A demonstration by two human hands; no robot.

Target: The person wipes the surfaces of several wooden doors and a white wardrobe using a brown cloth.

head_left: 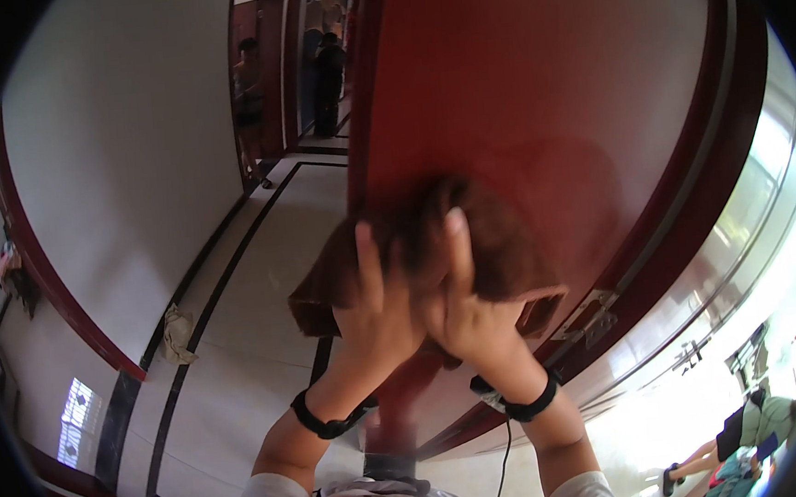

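Note:
A brown cloth (pixel 507 250) with a fuzzy surface is bunched in front of the red door (pixel 533 73), close to its edge. My left hand (pixel 377 301) grips the cloth's left part, index finger stretched upward over it. Beside it my right hand (pixel 465 308) holds the cloth's middle, its index finger likewise pointing up. The two hands meet at the thumbs. Motion blurs the cloth and some fingers, and folds hide the other fingertips. Whether the cloth touches the door surface, I cannot tell. Black bands circle both wrists.
A metal hinge (pixel 587 318) joins the door to its dark red frame (pixel 731 133). A crumpled pale item (pixel 178 333) lies on the tiled floor (pixel 237 324) to the left. A black cable (pixel 505 463) hangs near my right forearm. People stand in the far doorway and at lower right.

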